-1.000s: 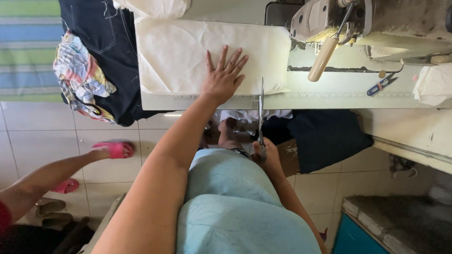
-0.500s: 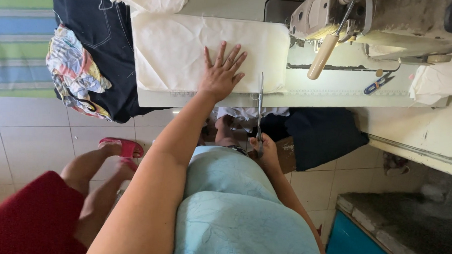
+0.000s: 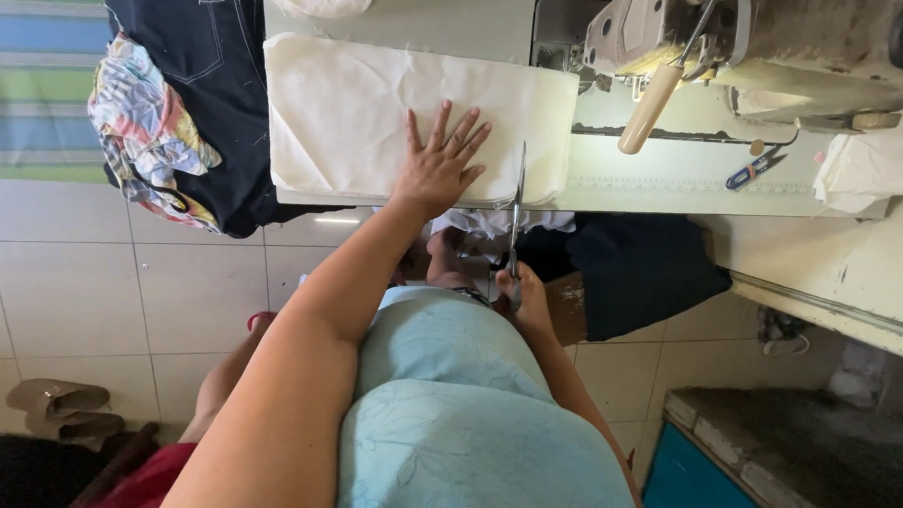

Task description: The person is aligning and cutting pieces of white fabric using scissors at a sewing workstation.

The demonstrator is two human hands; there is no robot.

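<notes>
My left hand point(image 3: 440, 163) lies flat, fingers spread, on a folded cream cloth point(image 3: 346, 110) that rests on the sewing table point(image 3: 674, 177). My right hand point(image 3: 522, 295) sits below the table edge and grips the handles of long metal scissors point(image 3: 516, 211). The blades point up at the near edge of the cloth, just right of my left hand. I cannot tell whether the blades are in the cloth.
A sewing machine point(image 3: 759, 44) stands at the table's right, with a small blue thread snip point(image 3: 753, 169) beside it. Dark denim point(image 3: 212, 85) and a colourful rag point(image 3: 151, 123) hang at the left. Another person's leg point(image 3: 222, 376) and sandals point(image 3: 61, 406) are on the tiled floor.
The view has shifted, so the table and cloth sit further right. The other person's leg has drawn in closer below me. My hands keep the same hold on cloth and scissors.
</notes>
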